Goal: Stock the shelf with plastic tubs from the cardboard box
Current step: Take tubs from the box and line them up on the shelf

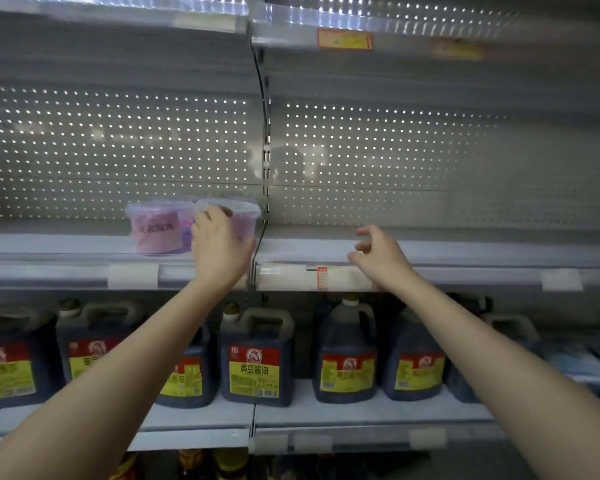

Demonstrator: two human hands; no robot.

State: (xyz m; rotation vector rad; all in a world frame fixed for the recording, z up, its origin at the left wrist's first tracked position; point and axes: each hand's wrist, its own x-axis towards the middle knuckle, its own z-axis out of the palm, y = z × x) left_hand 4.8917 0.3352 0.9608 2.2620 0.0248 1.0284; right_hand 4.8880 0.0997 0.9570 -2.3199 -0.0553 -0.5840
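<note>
Two clear plastic tubs with pink and purple contents stand side by side on the middle shelf [84, 245]. The left tub [156, 225] carries a label and stands free. My left hand [219, 244] grips the front of the right tub [245, 216], fingers wrapped up to its lid rim. Over the shelf's front edge to the right, my right hand [378, 254] hovers with loosely curled fingers that hold nothing. The cardboard box is out of view.
The shelf section [465, 251] right of the upright divider [266, 174] holds nothing. Below, a row of dark soy sauce jugs [257, 358] with red and yellow labels fills the lower shelf. Price tag strips [323, 277] line the shelf edges. Another shelf [343, 36] runs overhead.
</note>
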